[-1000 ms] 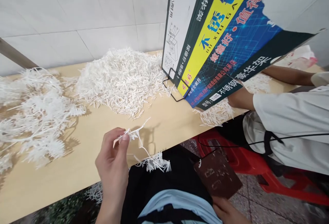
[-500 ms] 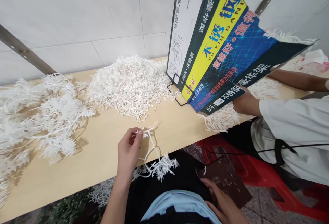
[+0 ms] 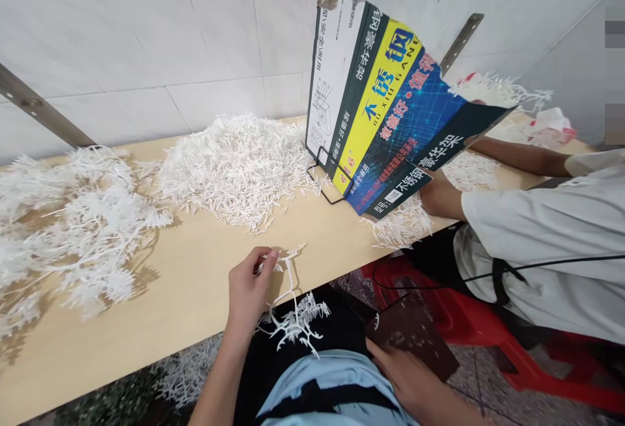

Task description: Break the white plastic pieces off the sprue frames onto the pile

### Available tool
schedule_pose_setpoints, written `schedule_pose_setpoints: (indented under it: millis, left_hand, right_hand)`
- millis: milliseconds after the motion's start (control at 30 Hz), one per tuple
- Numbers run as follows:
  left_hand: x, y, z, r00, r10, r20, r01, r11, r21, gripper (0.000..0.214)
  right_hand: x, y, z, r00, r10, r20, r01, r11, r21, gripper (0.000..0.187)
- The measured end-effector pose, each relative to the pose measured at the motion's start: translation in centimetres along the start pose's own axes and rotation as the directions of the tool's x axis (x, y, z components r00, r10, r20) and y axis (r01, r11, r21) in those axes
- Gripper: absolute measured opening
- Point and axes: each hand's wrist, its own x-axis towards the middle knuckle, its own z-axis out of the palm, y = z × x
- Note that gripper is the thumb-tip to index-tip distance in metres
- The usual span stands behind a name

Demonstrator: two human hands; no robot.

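My left hand point(image 3: 256, 283) is closed, thumb and fingers pinching a white branched plastic sprig point(image 3: 291, 283) above the front edge of the table. The sprig's stems and fringed tips hang down over my lap. Low on the right, my right hand point(image 3: 403, 367) lies against my clothing with its visible fingers stretched out and nothing seen in them; part of it is hidden. Beyond my left hand a heap of small white plastic pieces point(image 3: 239, 172) lies on the table. Farther left, white branched sprigs point(image 3: 92, 230) form a loose tangle.
A printed cardboard panel point(image 3: 371, 113) stands in a wire holder point(image 3: 336, 201) on the table point(image 3: 195, 283). Behind it a co-worker's arms reach in from the right, below a white sleeve point(image 3: 508, 204). A red stool point(image 3: 517, 367) and a dark brown board point(image 3: 415, 341) are below the table.
The whole view has shifted a little. My left hand still grips the sprig, whose hanging part has turned and spread lower. My right hand shows fewer separate fingers.
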Motion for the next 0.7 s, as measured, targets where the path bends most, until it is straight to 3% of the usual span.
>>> schedule_pose_setpoints:
  millis: [100, 167, 200, 233, 300, 367, 433, 467, 600, 700]
  left_hand:
    - [0.6, -0.2, -0.5, 0.998, -0.059, 0.011, 0.06, 0.99, -0.13, 0.041]
    - [1.0, -0.6, -0.9, 0.993, -0.094, 0.067, 0.107, 0.97, -0.22, 0.045]
    - [1.1, -0.8, -1.1, 0.99, -0.104, 0.096, 0.126, 0.957, -0.26, 0.047]
    - [1.1, -1.0, -1.2, 0.987, -0.109, 0.117, 0.139, 0.946, -0.294, 0.048]
    - [1.1, -1.2, -1.3, 0.985, -0.113, 0.133, 0.151, 0.933, -0.327, 0.047]
    - [1.1, -1.0, -1.3, 0.986, -0.097, 0.139, 0.137, 0.938, -0.318, 0.046]
    - [1.5, -0.5, -1.1, 0.989, -0.06, 0.139, 0.099, 0.949, -0.299, 0.046]
    - [1.9, -0.2, -1.1, 0.991, -0.036, 0.127, 0.072, 0.952, -0.296, 0.047]
    - [5.6, 1.3, -1.3, 1.0, -0.002, 0.01, 0.006, 0.907, -0.421, 0.057]
    - [9.2, 2.3, -2.0, 0.995, 0.027, 0.096, 0.034, 0.814, -0.58, 0.07]
  right_hand:
    - [0.7, -1.8, -1.5, 0.992, -0.009, 0.128, 0.047, 0.954, -0.296, 0.047]
    - [1.5, -3.6, -3.3, 0.992, -0.114, 0.055, 0.127, 0.927, -0.352, 0.041]
    - [2.2, -4.8, -4.2, 0.978, -0.201, -0.06, 0.171, 0.929, -0.328, 0.039]
    - [3.2, -6.2, -4.9, 0.939, -0.288, -0.189, 0.233, 0.935, -0.268, 0.038]
    - [6.1, -9.6, -5.9, 0.785, -0.418, -0.458, 0.386, 0.907, -0.166, 0.032]
    - [9.9, -13.1, -6.1, 0.641, -0.543, -0.542, 0.544, 0.82, -0.179, 0.026]
    - [13.7, -16.1, -5.9, 0.571, -0.618, -0.541, 0.627, 0.753, -0.198, 0.018]
    - [15.4, -17.2, -5.9, 0.578, -0.64, -0.507, 0.651, 0.736, -0.187, 0.015]
    - [20.9, -19.1, -6.7, 0.724, -0.608, -0.326, 0.665, 0.741, 0.094, 0.027]
    - [24.3, -19.1, -7.8, 0.733, -0.574, -0.365, 0.665, 0.718, 0.206, 0.03]
